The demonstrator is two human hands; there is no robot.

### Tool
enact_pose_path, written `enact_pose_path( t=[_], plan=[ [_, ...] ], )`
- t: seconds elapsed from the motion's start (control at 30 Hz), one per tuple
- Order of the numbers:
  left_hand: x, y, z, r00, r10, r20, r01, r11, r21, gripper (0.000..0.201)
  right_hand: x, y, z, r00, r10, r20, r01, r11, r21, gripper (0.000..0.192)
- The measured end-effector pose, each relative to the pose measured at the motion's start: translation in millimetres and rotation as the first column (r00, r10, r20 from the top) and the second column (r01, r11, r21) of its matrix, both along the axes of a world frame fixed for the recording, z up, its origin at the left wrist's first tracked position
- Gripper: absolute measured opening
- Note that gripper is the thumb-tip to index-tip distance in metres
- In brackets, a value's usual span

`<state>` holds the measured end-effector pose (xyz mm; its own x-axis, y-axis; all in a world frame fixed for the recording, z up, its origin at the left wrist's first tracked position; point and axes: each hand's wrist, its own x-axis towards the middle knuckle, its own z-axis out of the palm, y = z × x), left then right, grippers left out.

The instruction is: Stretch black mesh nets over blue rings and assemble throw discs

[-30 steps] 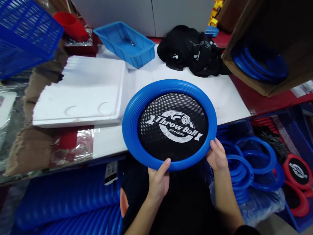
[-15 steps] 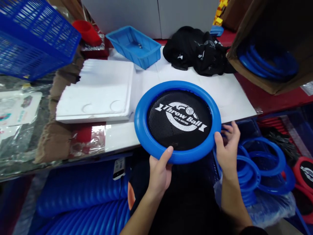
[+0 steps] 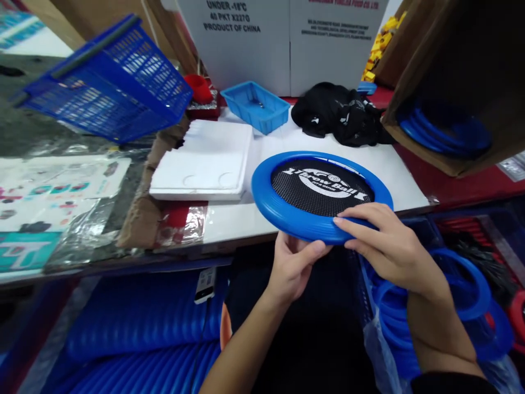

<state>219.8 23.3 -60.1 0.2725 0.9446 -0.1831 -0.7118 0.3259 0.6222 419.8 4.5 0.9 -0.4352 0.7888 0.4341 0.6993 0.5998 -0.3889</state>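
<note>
Left hand [image 3: 295, 268] had its grip on one smooth blue plastic disc [image 3: 322, 186] with a black mesh middle, around the white tabletop's [image 3: 394, 169] near edge. Right hand's [image 3: 389, 246] fingers lay on the round rim [image 3: 266, 202]; couldn't tell if that grip pinched. Farther back sat one jagged foam slab [image 3: 205, 158], one boxy blue bin [image 3: 273, 121], crumpled black fabric [image 3: 336, 117].

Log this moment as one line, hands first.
Left hand: holding blue-rimmed disc at near rim | Right hand: touching near rim | Facing up: Throw Ball logo | Beyond: blue tray, black fabric
</note>
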Motion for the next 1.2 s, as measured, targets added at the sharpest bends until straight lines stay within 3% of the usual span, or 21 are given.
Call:
enact_pose_path(
  t=[0.13,0.37,0.63,0.87,1.2],
  plan=[
    [7,1,7.6,0.999,0.015,0.049,-0.018,0.998,0.055,0.048,3,-3,10.4,0.999,-0.025,-0.040,0.025,1.000,0.007,0.053],
    [18,0,25.0,0.995,0.089,0.037,-0.090,0.995,0.042,0.063,5,-5,24.3,0.990,-0.062,-0.128,0.064,0.998,0.008,0.051],
    [25,-1,34.6,0.992,0.128,0.011,-0.128,0.988,0.086,0.055,8,-6,29.2,0.969,-0.103,-0.226,0.105,0.994,-0.003,0.043],
    [30,2,45.4,0.993,0.120,-0.015,-0.118,0.986,0.122,0.065,8,-7,37.1,0.937,-0.161,-0.310,0.166,0.986,-0.010,0.036],
    [25,5,47.5,0.993,0.108,-0.051,-0.100,0.985,0.140,0.069,11,-7,41.6,0.968,-0.136,-0.213,0.133,0.991,-0.033,0.040]
  ],
)
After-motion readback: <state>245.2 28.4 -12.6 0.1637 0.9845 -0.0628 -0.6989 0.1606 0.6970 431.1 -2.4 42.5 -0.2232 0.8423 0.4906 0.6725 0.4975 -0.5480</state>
